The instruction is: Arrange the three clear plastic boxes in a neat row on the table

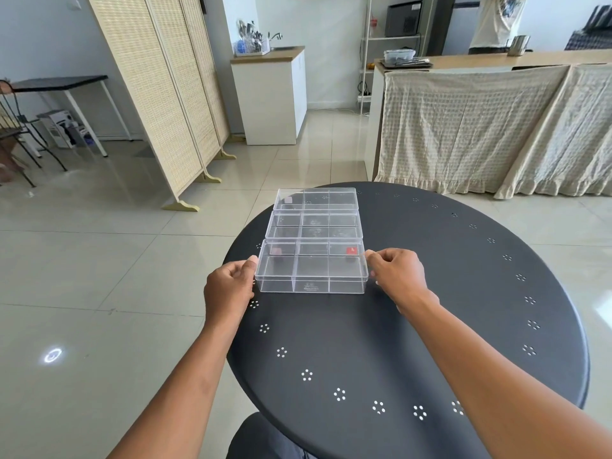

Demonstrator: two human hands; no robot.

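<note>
Three clear plastic boxes with inner dividers lie in a line running away from me on the round black table (430,326). The far box (316,198) and the middle box (314,224) touch edge to edge. The near box (312,266), with a red sticker at its back right corner, sits against the middle one. My left hand (228,286) pinches the near box's left end, thumb on the top edge. My right hand (397,273) pinches its right end the same way.
The boxes sit on the table's left half, close to its left rim. Beyond the table are a woven folding screen (159,94), a white cabinet (270,94) and a cloth-draped counter (480,127). A person stands behind the counter at the top right.
</note>
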